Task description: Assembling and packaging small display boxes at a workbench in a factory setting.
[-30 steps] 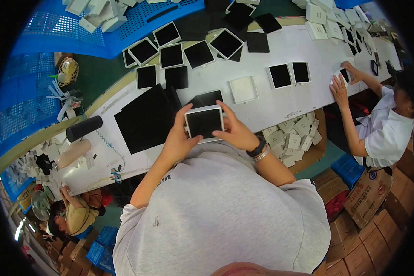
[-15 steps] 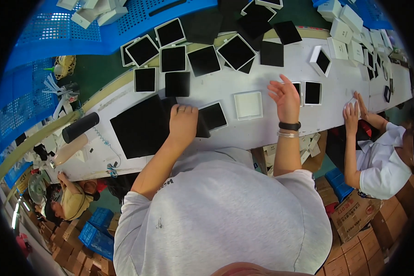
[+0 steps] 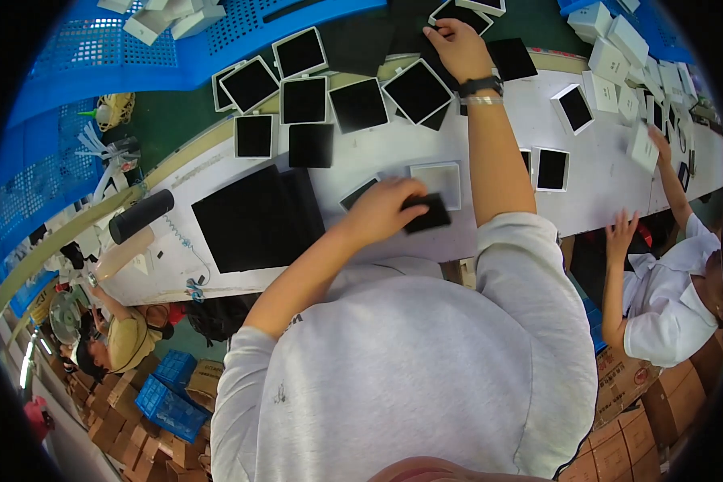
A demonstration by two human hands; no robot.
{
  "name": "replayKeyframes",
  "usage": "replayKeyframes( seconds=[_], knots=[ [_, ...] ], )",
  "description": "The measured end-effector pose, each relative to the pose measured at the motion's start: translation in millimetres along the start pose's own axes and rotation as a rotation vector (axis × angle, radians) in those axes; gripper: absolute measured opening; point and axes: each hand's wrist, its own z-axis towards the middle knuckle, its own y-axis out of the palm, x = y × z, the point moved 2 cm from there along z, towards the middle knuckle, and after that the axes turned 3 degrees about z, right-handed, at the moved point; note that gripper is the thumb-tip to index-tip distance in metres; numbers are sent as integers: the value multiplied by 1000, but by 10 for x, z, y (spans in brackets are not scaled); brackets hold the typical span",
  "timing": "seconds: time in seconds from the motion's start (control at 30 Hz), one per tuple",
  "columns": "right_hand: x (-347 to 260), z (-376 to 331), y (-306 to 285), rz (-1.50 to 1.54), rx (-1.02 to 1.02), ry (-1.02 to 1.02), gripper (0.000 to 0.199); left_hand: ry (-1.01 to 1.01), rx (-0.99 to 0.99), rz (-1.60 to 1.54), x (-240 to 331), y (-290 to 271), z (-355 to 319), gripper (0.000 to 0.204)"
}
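My left hand point(image 3: 380, 214) is closed on a black square pad point(image 3: 428, 214), held blurred and tilted over the near side of the table. Just beyond it sits an open white box point(image 3: 448, 183) with a pale inside. Partly under that hand lies a white-rimmed box with a black face point(image 3: 356, 195). To its left rests a stack of large black sheets point(image 3: 245, 221). My right arm stretches to the far side, where my right hand point(image 3: 460, 52) has its fingers bent together by dark sheets and white-rimmed boxes point(image 3: 463, 16); what they pinch, if anything, is hidden.
Several white boxes with black insides point(image 3: 304, 100) spread along the far edge. Blue perforated crates point(image 3: 120, 44) stand behind. At the left lies a dark cylinder point(image 3: 141, 217). A co-worker point(image 3: 671, 281) at the right handles a white box point(image 3: 643, 148); another person point(image 3: 124, 341) sits far left.
My left hand has moved right from the black stack with a black pad. My right hand has reached far forward and left from above the table. The co-worker has lifted a white box.
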Motion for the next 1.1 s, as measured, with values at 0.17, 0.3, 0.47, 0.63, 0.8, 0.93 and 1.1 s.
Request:
replayKeyframes(
  seconds=[0.17,0.3,0.47,0.63,0.8,0.93,1.1],
  knots=[
    [-182,-1480,-433,592,-16,175,27,160,329,279,-444,433,300,23],
    [110,-2715,-400,464,-269,471,64,91,333,283,-454,585,326,21],
    [383,-3144,12,562,-235,484,57,77,391,171,-419,639,197,29],
    [-71,-3013,-225,1234,-188,773,29,-147,277,-556,11,217,-302,65],
    [-671,-3085,-479,905,-254,626,31,-117,274,-569,269,45,-961,94],
    [-1107,-3226,-620,1016,-333,447,56,-104,497,-507,250,-43,-1361,75],
    [-1590,-3384,-729,958,-492,206,82,-28,600,-400,256,-199,-1696,54]
  ],
)
